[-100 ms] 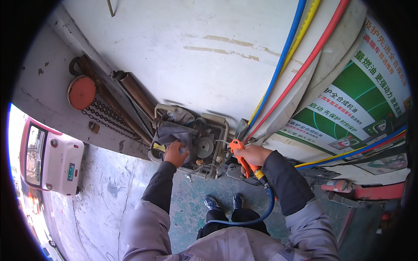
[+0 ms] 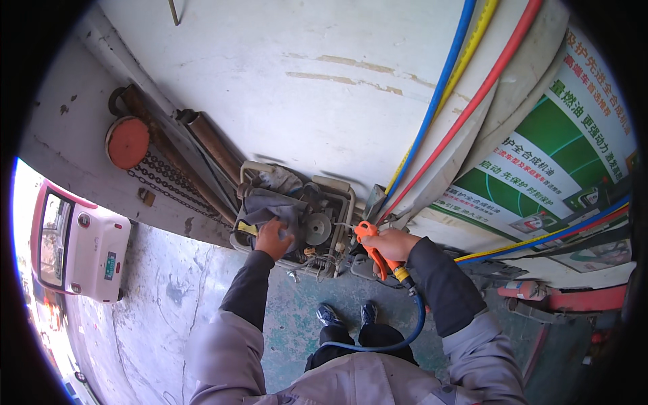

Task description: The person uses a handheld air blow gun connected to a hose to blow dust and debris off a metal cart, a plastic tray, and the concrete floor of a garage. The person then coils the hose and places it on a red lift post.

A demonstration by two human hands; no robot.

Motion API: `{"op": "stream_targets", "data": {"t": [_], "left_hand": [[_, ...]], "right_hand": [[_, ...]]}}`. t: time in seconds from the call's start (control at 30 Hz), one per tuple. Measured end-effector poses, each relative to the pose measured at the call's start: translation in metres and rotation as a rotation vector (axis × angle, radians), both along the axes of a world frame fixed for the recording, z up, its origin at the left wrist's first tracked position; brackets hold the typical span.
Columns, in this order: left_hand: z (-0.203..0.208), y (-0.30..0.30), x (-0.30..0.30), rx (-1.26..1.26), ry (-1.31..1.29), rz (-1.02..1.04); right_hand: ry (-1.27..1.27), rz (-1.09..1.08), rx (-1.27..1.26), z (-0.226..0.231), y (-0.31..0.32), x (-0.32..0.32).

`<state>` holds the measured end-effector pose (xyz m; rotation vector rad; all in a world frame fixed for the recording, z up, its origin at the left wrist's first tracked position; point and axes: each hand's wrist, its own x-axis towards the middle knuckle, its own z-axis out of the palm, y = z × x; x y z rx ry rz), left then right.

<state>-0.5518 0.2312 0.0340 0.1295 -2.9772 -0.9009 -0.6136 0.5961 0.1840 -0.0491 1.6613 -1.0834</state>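
My right hand (image 2: 393, 244) is wrapped round an orange air blow gun (image 2: 375, 254), whose thin nozzle points left. From its yellow fitting a blue hose (image 2: 418, 322) curves down across my legs. My left hand (image 2: 272, 239) is over a grey rag (image 2: 271, 205), thumb apart from the fingers; whether it touches the cloth I cannot tell. The rag lies on a machine (image 2: 332, 254) with a tubular metal frame, beside a round grey metal disc (image 2: 316, 229). The blow gun's tip is near the frame's right side.
Rusty pipes (image 2: 210, 140) and a chain (image 2: 174, 192) lean by the wall, near a round red disc (image 2: 127, 142). Blue, yellow and red hoses (image 2: 448, 123) hang at right, beside a green poster (image 2: 553, 148). A pink-and-white vehicle (image 2: 88, 246) stands at left, a red cylinder (image 2: 523, 290) at right.
My right hand and the blow gun have shifted very slightly down. My left hand and the rag look unchanged.
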Motion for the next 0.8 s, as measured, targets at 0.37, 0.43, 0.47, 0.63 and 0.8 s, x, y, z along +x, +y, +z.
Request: {"op": "stream_targets", "data": {"t": [0.37,0.43,0.47,0.63,0.8], "left_hand": [[0.028,0.028,0.041,0.038,0.155,0.277],[0.031,0.035,0.061,0.014,0.221,0.323],[0.032,0.039,0.072,0.08,0.169,0.352],[0.044,0.111,0.134,0.537,-0.279,0.137],[0.078,0.221,0.188,1.174,-0.636,-0.462]], "right_hand": [[-0.008,-0.058,-0.037,0.0,-0.014,-0.007],[-0.01,-0.109,-0.054,0.0,-0.015,-0.011],[-0.031,-0.16,-0.079,0.0,-0.015,-0.015],[-0.019,-0.159,-0.073,-0.011,-0.022,-0.025],[-0.047,-0.195,-0.184,-0.021,-0.022,-0.024]]}}
